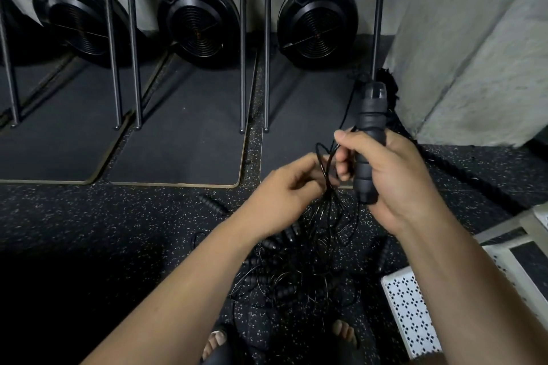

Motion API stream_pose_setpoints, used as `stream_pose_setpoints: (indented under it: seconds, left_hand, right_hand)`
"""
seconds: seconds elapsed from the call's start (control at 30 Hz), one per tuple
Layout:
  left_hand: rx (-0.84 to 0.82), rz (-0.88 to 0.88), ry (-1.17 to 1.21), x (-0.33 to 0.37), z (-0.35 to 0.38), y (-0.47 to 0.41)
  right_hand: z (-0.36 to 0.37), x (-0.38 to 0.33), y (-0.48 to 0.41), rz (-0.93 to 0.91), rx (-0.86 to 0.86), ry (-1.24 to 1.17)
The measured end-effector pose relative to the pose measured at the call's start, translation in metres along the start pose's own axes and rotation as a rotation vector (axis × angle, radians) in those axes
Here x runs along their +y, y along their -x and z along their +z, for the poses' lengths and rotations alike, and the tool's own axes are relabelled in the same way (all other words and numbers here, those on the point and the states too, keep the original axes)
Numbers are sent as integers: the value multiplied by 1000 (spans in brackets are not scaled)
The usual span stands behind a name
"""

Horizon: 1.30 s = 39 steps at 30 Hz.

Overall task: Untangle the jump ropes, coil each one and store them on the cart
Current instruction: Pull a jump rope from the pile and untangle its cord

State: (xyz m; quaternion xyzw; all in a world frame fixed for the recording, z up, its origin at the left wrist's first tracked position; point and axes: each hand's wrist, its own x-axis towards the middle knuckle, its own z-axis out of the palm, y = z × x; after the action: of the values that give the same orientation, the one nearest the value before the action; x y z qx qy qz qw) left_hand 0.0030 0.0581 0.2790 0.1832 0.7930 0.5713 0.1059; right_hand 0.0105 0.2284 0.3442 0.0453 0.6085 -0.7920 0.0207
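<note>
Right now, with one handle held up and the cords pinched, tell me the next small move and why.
Probably draw the left hand down along the strand leaving the handle, teasing it out of the loops. The right hand grips that handle upright, the left pinches several cords together, and they trail into the tangle on the floor.

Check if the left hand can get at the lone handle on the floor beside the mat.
Probably yes: the handle lies uncovered near the left hand, though that hand now pinches cords.
</note>
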Motion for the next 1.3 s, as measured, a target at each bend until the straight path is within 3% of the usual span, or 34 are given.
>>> stream_pose_setpoints:
  seconds: [0.27,0.43,0.53,0.73,1.0,1.1,1.3]
  left_hand:
    - [-11,-94,-163,3,-12,3]
    - [64,-159,-186,7,-20,1]
    - [111,-245,-244,1,-24,-3]
    - [61,-366,-110,3,-24,-1]
    - [-18,-297,33,-5,-24,0]
    - [-78,-190,-94,-10,-25,1]
    - [11,-53,17,-10,-10,-1]
  right_hand:
    - [-15,-7,-3,-103,142,-5]
    - [-25,-1,-9,-206,238,148]
    - [-23,3,-10,-231,239,215]
    - [-17,5,-8,-193,164,259]
    - [-12,1,-5,-138,125,135]
    - [-14,-4,-4,-133,146,40]
    - [-9,-5,-2,-75,103,14]
